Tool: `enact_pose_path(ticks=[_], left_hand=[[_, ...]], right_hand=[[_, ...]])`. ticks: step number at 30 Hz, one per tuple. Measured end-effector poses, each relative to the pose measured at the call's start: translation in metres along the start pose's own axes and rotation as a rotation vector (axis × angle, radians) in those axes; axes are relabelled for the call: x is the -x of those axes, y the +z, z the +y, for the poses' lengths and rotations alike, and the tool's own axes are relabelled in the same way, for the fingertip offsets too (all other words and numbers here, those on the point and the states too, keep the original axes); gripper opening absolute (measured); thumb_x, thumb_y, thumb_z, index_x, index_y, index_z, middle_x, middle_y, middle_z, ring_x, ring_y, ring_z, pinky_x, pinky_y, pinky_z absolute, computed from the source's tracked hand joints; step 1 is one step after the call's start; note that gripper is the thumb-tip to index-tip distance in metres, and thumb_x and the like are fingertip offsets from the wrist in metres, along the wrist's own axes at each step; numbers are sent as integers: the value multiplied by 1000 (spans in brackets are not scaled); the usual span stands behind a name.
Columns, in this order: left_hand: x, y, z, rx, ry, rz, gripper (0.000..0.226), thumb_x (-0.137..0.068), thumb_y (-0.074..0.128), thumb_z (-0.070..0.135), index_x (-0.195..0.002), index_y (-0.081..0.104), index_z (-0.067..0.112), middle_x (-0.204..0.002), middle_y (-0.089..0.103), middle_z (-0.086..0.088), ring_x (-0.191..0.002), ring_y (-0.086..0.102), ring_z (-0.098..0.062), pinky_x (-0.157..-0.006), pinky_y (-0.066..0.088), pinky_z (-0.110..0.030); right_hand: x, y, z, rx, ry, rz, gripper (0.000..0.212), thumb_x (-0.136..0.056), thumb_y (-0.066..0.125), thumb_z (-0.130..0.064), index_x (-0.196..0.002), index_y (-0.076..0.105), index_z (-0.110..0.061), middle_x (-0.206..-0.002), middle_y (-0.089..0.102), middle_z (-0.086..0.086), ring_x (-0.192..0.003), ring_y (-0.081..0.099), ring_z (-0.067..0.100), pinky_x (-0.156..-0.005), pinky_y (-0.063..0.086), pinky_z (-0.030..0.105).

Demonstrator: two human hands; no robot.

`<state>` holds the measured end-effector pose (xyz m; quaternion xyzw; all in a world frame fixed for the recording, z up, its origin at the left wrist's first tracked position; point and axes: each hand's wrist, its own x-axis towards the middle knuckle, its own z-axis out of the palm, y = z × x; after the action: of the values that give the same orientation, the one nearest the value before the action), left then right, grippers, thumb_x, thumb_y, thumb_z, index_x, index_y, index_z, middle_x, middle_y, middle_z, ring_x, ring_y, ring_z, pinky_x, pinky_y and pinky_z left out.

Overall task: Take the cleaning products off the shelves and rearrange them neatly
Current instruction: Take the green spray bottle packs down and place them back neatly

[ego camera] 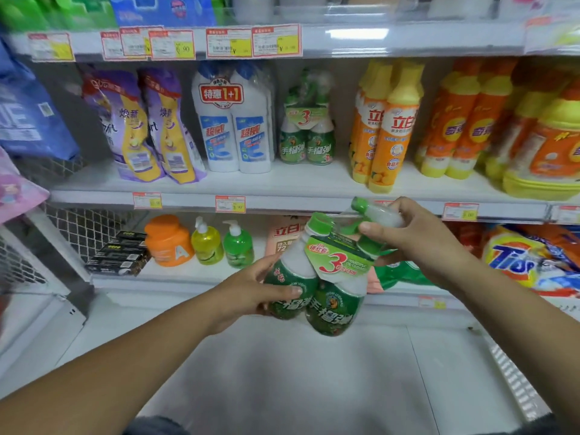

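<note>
I hold a bundled pack of green-and-white spray cleaner bottles in front of the lower shelf, tilted to the left. My left hand grips the base of the left bottle, thumb across its label. My right hand grips the spray-trigger top of the pack. A matching green pack stands on the middle shelf, between a white twin-bottle pack and yellow-orange dish soap bottles.
Purple refill pouches stand at the middle shelf's left, orange-yellow bottles at its right. The lower shelf carries an orange jar, two pump bottles, black boxes and Tide bags. A white flat surface lies below.
</note>
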<state>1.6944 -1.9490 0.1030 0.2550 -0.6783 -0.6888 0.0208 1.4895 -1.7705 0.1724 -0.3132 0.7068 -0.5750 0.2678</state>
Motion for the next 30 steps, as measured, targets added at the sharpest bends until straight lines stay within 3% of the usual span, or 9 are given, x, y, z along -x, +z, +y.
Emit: enact_pose_path(ticks=[5, 9, 12, 15, 19, 21, 23, 25, 30], left_hand=[[-34, 19, -3, -126, -50, 11, 68, -73, 86, 22, -131, 55, 39, -126, 62, 12, -112, 63, -15, -83, 56, -31], [-76, 45, -27, -369, -61, -81, 68, -79, 81, 18, -138, 48, 29, -128, 56, 11, -116, 53, -15, -88, 49, -26], [-105, 64, -74, -375, -67, -112, 73, -77, 83, 14, -139, 46, 23, -128, 58, 10, -115, 54, -12, -97, 46, -24], [-127, 74, -127, -327, -123, -88, 74, -70, 87, 9, -134, 52, 21, -121, 64, 8, -109, 60, -12, -85, 48, -12], [-159, 80, -203, -300, -149, -12, 80, -42, 86, 40, -116, 59, 35, -115, 70, 7, -109, 66, -19, -97, 52, -42], [-173, 76, -228, -302, -155, 11, 92, -38, 82, 48, -124, 58, 30, -117, 70, 5, -109, 66, -19, -97, 52, -45], [-177, 72, -227, -325, -158, 39, 97, -48, 89, 39, -136, 52, 22, -126, 66, 2, -115, 63, -20, -101, 50, -42], [-178, 67, -226, -382, -178, 68, 86, -68, 89, 20, -143, 48, 18, -133, 58, 0, -121, 57, -19, -103, 46, -35], [-176, 63, -229, -396, -150, 28, 65, -83, 77, 11, -139, 50, 28, -127, 56, 8, -119, 56, -15, -99, 47, -32]], right_hand=[[-2, -13, 13, 80, 64, 32, 48, -65, 86, -29, -107, 69, -15, -95, 75, 7, -77, 74, 21, -70, 63, 45], [-8, -21, 45, 161, 174, -2, 32, -69, 88, -18, -98, 75, -15, -89, 78, 5, -83, 74, 23, -79, 59, 48], [-12, -21, 88, 216, 252, 28, 28, -68, 89, -20, -92, 75, -17, -84, 76, 1, -77, 70, 13, -68, 58, 33], [-13, -17, 140, 239, 318, 35, 22, -66, 91, -18, -82, 75, -22, -69, 73, -11, -59, 63, -3, -53, 45, 14], [-16, -1, 206, 204, 411, 87, 32, -65, 92, -14, -92, 75, -17, -80, 73, -7, -67, 64, 4, -61, 46, 14], [-20, 9, 233, 194, 427, 117, 32, -65, 91, -11, -92, 74, -13, -85, 71, -3, -72, 64, 8, -63, 46, 11], [-26, 17, 252, 218, 440, 150, 32, -66, 91, -13, -93, 74, -12, -87, 69, -3, -74, 61, 7, -61, 42, 6], [-33, 23, 267, 242, 462, 184, 33, -66, 91, -15, -93, 72, -15, -90, 67, -4, -76, 59, 5, -59, 41, 2], [-37, 27, 290, 281, 521, 209, 33, -69, 89, -14, -98, 72, -17, -98, 68, -1, -79, 60, 4, -57, 41, 4]])
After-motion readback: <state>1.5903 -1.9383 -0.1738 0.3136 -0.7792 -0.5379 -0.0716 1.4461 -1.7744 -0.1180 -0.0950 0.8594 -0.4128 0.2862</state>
